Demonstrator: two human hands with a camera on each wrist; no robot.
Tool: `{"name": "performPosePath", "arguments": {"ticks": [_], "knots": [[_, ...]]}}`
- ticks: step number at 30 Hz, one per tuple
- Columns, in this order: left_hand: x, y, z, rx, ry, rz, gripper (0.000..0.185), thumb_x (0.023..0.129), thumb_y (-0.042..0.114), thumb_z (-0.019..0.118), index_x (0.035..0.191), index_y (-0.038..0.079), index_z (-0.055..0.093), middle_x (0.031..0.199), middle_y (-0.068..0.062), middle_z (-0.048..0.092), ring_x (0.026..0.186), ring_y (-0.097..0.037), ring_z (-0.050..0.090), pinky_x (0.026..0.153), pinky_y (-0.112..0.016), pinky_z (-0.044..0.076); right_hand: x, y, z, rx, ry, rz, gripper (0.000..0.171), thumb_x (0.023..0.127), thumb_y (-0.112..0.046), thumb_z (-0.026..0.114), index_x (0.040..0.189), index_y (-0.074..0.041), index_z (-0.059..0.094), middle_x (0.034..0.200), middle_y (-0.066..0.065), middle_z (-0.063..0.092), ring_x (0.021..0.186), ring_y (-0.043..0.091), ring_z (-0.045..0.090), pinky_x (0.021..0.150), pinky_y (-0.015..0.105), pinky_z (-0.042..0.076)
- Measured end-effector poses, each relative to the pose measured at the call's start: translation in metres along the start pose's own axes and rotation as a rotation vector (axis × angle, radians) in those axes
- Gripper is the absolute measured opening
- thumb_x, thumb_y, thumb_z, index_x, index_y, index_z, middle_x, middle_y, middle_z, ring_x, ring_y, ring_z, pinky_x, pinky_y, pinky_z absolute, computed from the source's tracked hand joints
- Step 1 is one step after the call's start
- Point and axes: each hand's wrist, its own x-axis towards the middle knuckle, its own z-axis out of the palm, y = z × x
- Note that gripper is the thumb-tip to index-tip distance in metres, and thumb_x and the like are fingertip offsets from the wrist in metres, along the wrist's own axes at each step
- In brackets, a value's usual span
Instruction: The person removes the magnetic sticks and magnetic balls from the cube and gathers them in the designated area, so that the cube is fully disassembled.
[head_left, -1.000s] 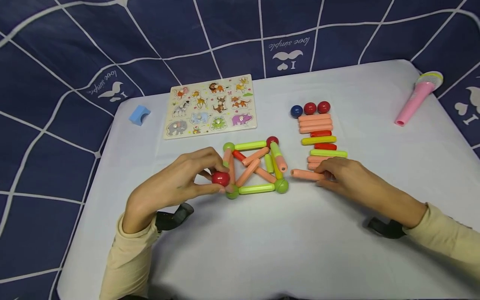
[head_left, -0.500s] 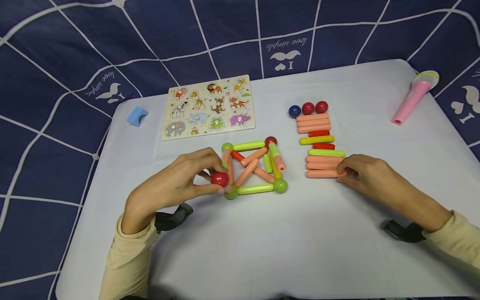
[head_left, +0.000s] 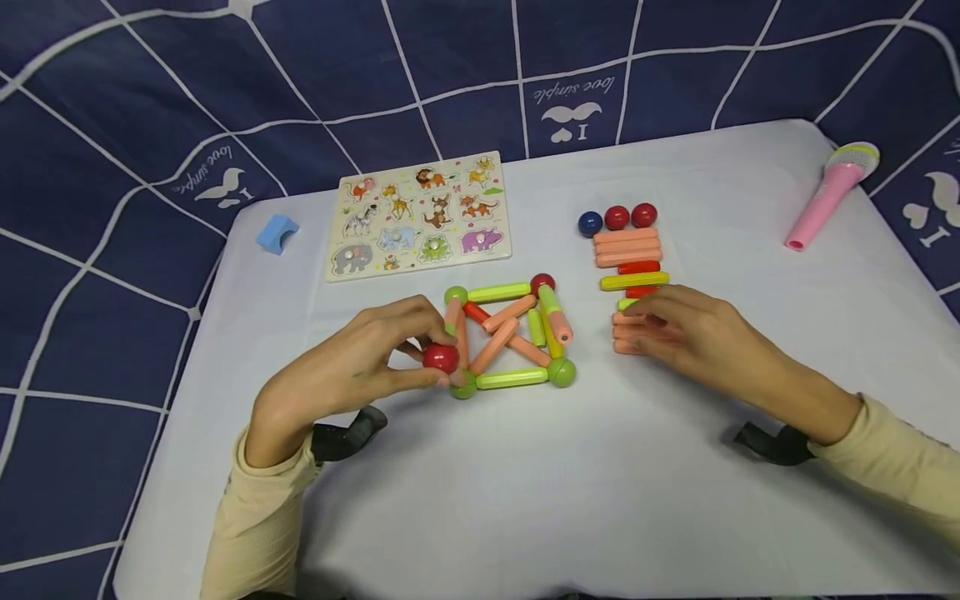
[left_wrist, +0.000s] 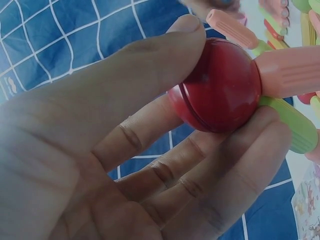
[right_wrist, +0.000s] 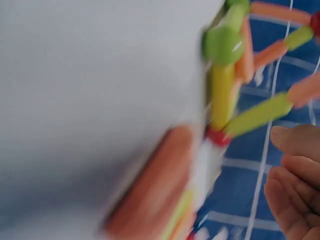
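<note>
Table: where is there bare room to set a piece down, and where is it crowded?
Bare: the table's near strip below both hands, and the patch between stick rows and microphone. Crowded: around the frame, where left hand grips a red ball, and under the right hand.

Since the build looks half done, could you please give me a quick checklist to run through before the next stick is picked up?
1. Left hand grips the red ball: ok.
2. Red ball joined to the stick frame: ok, sticks meet it in the left wrist view.
3. Right hand over the row of loose sticks: ok.
4. Right hand holding a stick: cannot tell, fingers cover the row.
5. Spare balls within the row: ok.
</note>
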Motion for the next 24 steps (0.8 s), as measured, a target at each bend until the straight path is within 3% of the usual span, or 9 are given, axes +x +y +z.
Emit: {"name": "performPosePath", "arguments": {"ticks": [5,12,19,24], "knots": [[-0.001,-0.001,0.002,-0.013,0.009,-0.003,0.024,0.081,0.014,0.083,0.102,0.012,0.071,0.099,0.005,0.060,0.091,-0.009,0.061,0.081,-0.025,0.055,0.032,-0.028,0.011,0.074,-0.058,-0.102,0.052,0.076,-0.011,0.085,0.123,-0.006,0.064,0.118,0.008,0.065,0.107,0.023,0.060,0.085,0.043,0.056],[-0.002,-0.002,0.002,-0.013,0.011,-0.004,0.025,0.081,0.016,0.083,0.102,0.011,0.070,0.099,0.005,0.060,0.091,-0.008,0.061,0.081,-0.025,0.055,0.048,-0.045,0.018,0.097,-0.143,-0.066,0.040,0.083,-0.014,0.080,0.121,-0.008,0.067,0.121,0.005,0.064,0.115,0.021,0.057,0.094,0.044,0.052],[-0.002,-0.003,0.002,-0.005,0.009,-0.018,0.025,0.082,0.016,0.082,0.103,0.011,0.070,0.100,0.005,0.060,0.091,-0.010,0.062,0.081,-0.026,0.055,0.046,-0.043,0.016,0.254,-0.161,0.039,0.033,0.092,-0.021,0.071,0.123,-0.014,0.067,0.118,-0.003,0.066,0.092,0.012,0.061,0.074,0.035,0.056],[-0.002,-0.003,0.002,-0.009,0.012,-0.009,0.024,0.081,0.014,0.082,0.102,0.011,0.070,0.100,0.004,0.060,0.091,-0.009,0.062,0.081,-0.025,0.055,0.035,-0.042,0.007,0.203,-0.202,0.104,0.040,0.092,-0.027,0.071,0.129,-0.017,0.062,0.112,-0.002,0.066,0.087,0.010,0.061,0.068,0.030,0.055]]}}
